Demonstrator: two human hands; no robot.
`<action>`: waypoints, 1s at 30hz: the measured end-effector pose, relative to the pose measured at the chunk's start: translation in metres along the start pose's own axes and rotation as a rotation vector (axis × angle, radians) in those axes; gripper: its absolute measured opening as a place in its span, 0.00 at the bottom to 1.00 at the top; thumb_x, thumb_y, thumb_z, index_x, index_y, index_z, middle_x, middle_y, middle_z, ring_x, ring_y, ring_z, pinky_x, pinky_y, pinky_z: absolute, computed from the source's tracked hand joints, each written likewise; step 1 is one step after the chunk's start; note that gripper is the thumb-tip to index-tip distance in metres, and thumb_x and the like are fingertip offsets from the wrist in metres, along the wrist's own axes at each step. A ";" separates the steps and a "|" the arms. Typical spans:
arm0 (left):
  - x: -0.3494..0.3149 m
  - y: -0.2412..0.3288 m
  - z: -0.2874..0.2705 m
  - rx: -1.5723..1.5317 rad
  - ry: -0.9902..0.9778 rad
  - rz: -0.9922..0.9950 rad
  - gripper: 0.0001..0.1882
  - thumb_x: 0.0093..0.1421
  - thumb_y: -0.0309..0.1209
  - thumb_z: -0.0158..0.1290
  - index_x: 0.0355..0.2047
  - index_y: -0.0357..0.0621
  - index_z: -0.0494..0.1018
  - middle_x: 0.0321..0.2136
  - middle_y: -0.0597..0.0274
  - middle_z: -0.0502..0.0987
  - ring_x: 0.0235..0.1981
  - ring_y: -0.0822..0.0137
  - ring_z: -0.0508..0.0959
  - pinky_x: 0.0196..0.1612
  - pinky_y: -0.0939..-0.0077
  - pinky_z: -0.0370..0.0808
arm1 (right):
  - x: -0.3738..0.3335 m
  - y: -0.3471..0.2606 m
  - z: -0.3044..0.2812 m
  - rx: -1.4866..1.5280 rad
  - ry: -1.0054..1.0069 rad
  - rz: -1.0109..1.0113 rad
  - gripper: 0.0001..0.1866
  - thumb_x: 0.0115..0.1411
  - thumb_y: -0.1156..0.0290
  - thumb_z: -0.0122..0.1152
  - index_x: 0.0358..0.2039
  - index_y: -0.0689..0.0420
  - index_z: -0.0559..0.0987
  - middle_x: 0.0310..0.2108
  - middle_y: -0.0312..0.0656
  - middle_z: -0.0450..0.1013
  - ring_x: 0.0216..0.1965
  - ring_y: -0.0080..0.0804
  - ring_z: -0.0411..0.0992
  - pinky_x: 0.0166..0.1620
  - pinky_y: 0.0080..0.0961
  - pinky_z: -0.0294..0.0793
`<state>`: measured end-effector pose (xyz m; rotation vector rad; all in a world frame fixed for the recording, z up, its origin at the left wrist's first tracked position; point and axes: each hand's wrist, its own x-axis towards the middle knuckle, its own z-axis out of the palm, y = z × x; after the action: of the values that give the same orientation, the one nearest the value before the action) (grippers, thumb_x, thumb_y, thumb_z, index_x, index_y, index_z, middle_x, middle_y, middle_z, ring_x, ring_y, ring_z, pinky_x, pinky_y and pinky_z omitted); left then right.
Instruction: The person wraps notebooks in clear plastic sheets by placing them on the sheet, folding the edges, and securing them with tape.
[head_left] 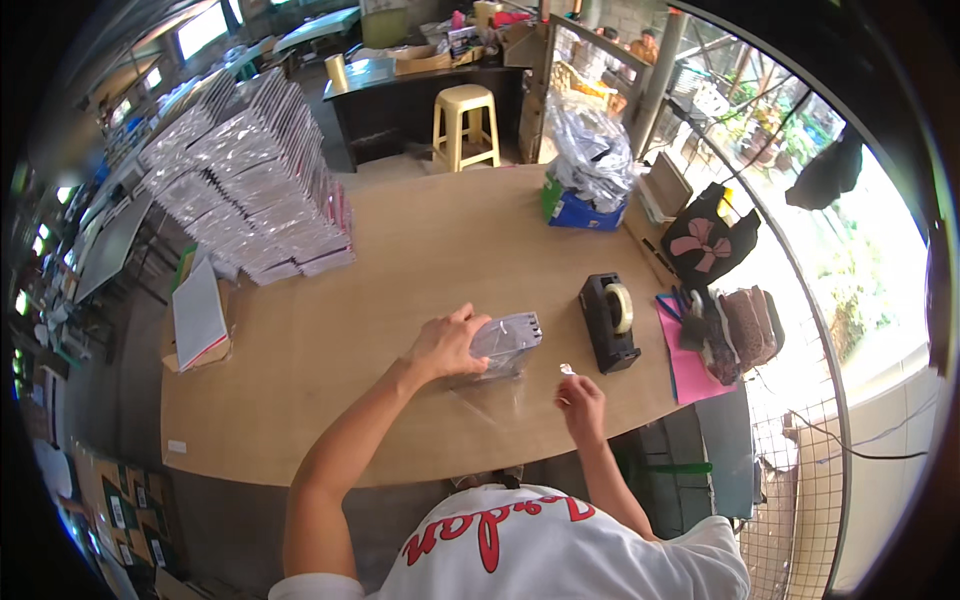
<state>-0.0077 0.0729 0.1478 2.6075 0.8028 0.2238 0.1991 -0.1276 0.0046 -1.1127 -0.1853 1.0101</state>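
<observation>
On the tabletop, a small stack of flat grey items in clear plastic wrap lies in front of me. Its kind I cannot make out beyond the wrapped block. My left hand grips its left end, thumb and fingers around the plastic. Loose clear film spreads from its near side. My right hand is closed in a pinch to the right of the block, holding a short, shiny piece of clear tape that sticks up from the fingertips. Just beyond that hand stands a black tape dispenser with a roll of clear tape.
Tall stacks of plastic-wrapped packs stand at the table's far left, near a white board. A blue-green box of crumpled plastic sits at the far right. Pink paper and a black bag line the right edge. Behind is a stool.
</observation>
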 end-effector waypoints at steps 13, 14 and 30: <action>0.014 0.002 0.004 -0.060 0.014 0.050 0.41 0.42 0.49 0.67 0.56 0.47 0.70 0.49 0.48 0.73 0.49 0.46 0.76 0.49 0.52 0.74 | 0.022 0.046 0.067 -0.998 -0.060 -0.358 0.25 0.59 0.58 0.69 0.13 0.58 0.70 0.12 0.29 0.63 0.16 0.16 0.59 0.19 0.21 0.57; 0.012 0.009 0.016 -0.079 0.141 0.080 0.43 0.41 0.51 0.68 0.57 0.47 0.69 0.50 0.47 0.73 0.52 0.45 0.74 0.51 0.51 0.73 | 0.017 0.055 0.061 -0.972 -0.134 -0.333 0.25 0.60 0.57 0.68 0.13 0.57 0.70 0.12 0.29 0.63 0.17 0.15 0.59 0.19 0.21 0.56; -0.133 0.027 0.046 -0.760 0.769 -0.072 0.62 0.38 0.31 0.75 0.68 0.40 0.45 0.64 0.54 0.57 0.68 0.62 0.55 0.72 0.64 0.50 | -0.031 0.048 0.090 -0.453 -0.808 0.463 0.24 0.60 0.57 0.59 0.55 0.52 0.70 0.54 0.44 0.68 0.52 0.41 0.67 0.48 0.40 0.71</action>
<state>-0.0918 -0.0379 0.1132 1.7340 0.8131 1.2785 0.1013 -0.0884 0.0190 -1.1128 -0.8681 1.8710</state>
